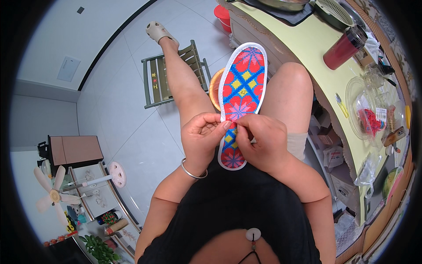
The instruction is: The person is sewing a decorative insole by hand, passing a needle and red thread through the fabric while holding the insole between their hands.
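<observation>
An embroidered insole (242, 83) with red, blue, yellow and pink patterns and a white edge lies lengthwise above my lap, its wide end away from me. My left hand (200, 136) pinches the insole's left edge near its narrow middle, thumb on top. Over the middle of the insole, my right hand (263, 138) is closed, with thumb and forefinger pinched at the stitched surface. Whatever those fingertips hold is too small to make out. A silver bangle (193, 170) circles my left wrist.
A folding stool (154, 81) stands beneath my outstretched leg. On the right, a yellow-topped counter (303, 39) bears a dark red flask (345, 47), a yellow-handled fork (341, 105), a plastic tray (358, 94) of red thread and a phone (394, 137). A fan (54, 195) stands at left.
</observation>
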The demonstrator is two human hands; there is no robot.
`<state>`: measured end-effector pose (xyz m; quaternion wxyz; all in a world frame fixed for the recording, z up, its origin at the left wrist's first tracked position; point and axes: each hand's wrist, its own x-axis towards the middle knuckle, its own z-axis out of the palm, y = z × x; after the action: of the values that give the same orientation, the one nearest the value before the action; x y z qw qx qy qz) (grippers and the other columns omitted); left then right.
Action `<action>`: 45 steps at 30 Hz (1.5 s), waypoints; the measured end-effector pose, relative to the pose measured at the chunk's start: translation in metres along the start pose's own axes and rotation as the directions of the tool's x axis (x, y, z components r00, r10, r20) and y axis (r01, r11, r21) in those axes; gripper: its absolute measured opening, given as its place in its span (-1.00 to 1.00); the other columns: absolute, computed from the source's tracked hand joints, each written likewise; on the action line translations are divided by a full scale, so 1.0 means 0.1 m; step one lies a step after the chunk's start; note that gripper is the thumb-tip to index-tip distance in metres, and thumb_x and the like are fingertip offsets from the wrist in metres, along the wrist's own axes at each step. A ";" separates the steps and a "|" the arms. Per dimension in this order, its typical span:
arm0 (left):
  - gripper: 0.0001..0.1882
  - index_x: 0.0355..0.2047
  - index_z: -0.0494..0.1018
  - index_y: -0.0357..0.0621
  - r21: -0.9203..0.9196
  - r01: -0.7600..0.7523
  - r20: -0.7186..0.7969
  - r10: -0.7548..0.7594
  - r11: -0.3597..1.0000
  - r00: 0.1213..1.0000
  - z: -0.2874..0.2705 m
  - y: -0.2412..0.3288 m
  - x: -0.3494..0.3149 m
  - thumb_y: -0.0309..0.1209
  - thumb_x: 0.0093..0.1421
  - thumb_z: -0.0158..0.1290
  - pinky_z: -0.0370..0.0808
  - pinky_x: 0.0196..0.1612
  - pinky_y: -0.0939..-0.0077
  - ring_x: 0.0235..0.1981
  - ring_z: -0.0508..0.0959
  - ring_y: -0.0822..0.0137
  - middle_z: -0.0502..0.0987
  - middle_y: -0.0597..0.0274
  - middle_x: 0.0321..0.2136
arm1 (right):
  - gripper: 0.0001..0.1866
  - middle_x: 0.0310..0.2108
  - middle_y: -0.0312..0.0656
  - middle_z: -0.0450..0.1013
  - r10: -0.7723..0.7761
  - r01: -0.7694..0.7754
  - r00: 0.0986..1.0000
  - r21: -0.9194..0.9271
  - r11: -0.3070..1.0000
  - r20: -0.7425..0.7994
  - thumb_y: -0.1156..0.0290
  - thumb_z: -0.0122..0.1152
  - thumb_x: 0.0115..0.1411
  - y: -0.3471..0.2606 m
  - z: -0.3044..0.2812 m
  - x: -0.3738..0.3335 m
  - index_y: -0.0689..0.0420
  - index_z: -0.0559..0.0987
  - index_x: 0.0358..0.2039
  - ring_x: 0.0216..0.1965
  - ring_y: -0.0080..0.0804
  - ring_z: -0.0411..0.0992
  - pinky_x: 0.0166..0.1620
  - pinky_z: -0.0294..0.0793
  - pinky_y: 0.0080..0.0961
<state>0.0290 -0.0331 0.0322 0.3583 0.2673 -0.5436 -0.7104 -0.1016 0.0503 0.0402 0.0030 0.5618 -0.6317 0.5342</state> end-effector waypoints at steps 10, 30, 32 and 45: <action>-0.87 -0.30 0.42 -0.45 0.008 -0.025 -0.010 0.025 1.000 1.000 0.01 -0.03 -0.01 -0.68 0.12 0.09 0.54 -0.23 0.66 -0.33 0.58 0.44 0.56 0.07 -0.35 | -0.89 -0.68 -0.16 0.39 0.042 -0.041 0.999 0.046 0.998 -0.016 0.64 0.16 -0.11 -0.02 0.02 -0.01 0.16 0.43 -0.56 -0.65 -0.24 0.42 -0.57 0.38 -0.41; -0.90 -0.43 0.47 -0.37 0.287 -0.124 -0.073 0.151 0.950 0.986 0.04 -0.04 -0.03 -0.67 0.03 0.17 0.48 -0.34 0.71 -0.44 0.52 0.52 0.53 0.25 -0.46 | -0.89 -0.67 -0.14 0.38 0.073 -0.074 0.997 0.057 0.996 0.031 0.63 0.13 -0.05 -0.03 0.04 -0.02 0.16 0.40 -0.55 -0.64 -0.21 0.42 -0.55 0.39 -0.39; -0.89 -0.47 0.48 -0.35 0.347 -0.173 -0.081 0.213 0.922 0.974 0.04 -0.06 -0.03 -0.66 0.00 0.20 0.46 -0.38 0.70 -0.48 0.50 0.52 0.52 0.26 -0.50 | -0.90 -0.67 -0.13 0.38 0.074 -0.076 0.997 0.064 0.995 0.032 0.63 0.13 -0.04 -0.04 0.05 -0.02 0.17 0.40 -0.54 -0.63 -0.21 0.42 -0.55 0.40 -0.38; -0.86 -0.50 0.47 -0.32 0.531 -0.384 -0.013 0.460 0.755 0.888 -0.02 -0.11 0.02 -0.67 -0.06 0.22 0.46 -0.43 0.62 -0.52 0.52 0.40 0.54 0.17 -0.53 | -0.86 -0.68 -0.18 0.37 0.216 -0.227 0.973 0.149 0.963 0.085 0.57 0.25 0.01 -0.01 -0.01 -0.13 0.17 0.43 -0.51 -0.68 -0.30 0.40 -0.61 0.33 -0.45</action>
<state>0.0272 -0.0345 0.0213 0.4627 0.2733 -0.7323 -0.4183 -0.0961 0.0604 0.0334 -0.1225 0.5040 -0.6462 0.5599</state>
